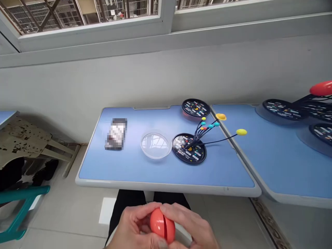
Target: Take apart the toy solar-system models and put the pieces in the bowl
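Observation:
Low in the view, in front of the blue table [124,173], my left hand [129,226] and my right hand [193,228] both wrap round a red-orange ball [162,224] with a dark seam down its middle. On the table lies a round black base [189,148] with thin dark arms that end in small coloured balls; a yellow ball [241,131] sticks out furthest right and an orange ringed one [221,117] sits above it. A clear plastic dome [155,144] rests left of that base. A second black disc [195,108] lies near the wall.
A blurred-out flat object [116,134] lies on the table's left part. A second blue table [285,162] adjoins on the right with more black discs [281,109] and a red ball [321,88] on arms. A worn chair [28,143] stands at left, a teal frame [23,204] below it.

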{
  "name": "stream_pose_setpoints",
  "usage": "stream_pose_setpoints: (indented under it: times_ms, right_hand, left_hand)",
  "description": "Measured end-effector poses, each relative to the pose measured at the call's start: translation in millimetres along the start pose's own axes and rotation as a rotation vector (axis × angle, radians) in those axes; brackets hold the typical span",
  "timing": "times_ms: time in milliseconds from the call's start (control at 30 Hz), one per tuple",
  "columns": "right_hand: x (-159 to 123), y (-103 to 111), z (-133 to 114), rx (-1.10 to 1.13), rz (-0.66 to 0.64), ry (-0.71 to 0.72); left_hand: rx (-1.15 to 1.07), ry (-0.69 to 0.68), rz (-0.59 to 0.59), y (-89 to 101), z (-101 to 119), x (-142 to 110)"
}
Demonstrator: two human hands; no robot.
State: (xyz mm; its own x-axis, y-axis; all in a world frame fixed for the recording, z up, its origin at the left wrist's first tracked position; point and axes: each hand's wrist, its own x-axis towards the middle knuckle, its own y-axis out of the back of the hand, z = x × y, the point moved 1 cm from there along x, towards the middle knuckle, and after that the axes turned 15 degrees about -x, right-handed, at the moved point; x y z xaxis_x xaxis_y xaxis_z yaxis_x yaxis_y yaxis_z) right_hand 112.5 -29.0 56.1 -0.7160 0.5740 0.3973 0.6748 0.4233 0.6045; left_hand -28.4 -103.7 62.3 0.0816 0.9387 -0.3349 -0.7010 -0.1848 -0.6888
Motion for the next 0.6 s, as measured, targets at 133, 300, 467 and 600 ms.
stream_pose_setpoints:
  times_ms: [133,300,467,600]
  right_hand:
    - [-1.5,-1.9,0.4,-0.014,-0.004,0.005]
    - [-1.4,-4.1,-0.6,-0.072,0.035,0.01]
    - [-2.3,-3.0,2.2,-0.005,0.008,-0.046]
    - [-0.4,1.2,7.5,0.274,-0.264,-0.389]
  left_hand:
    - [-0.049,-0.02,0.015,13.6,-11.9,-2.6]
    - [0.021,-0.074,0.174,14.1,-15.8,-5.3]
    - [0.171,-0.13,0.198,9.3,-7.3,-4.1]
    - [0.27,-0.116,0.056,10.5,-0.7,-0.1]
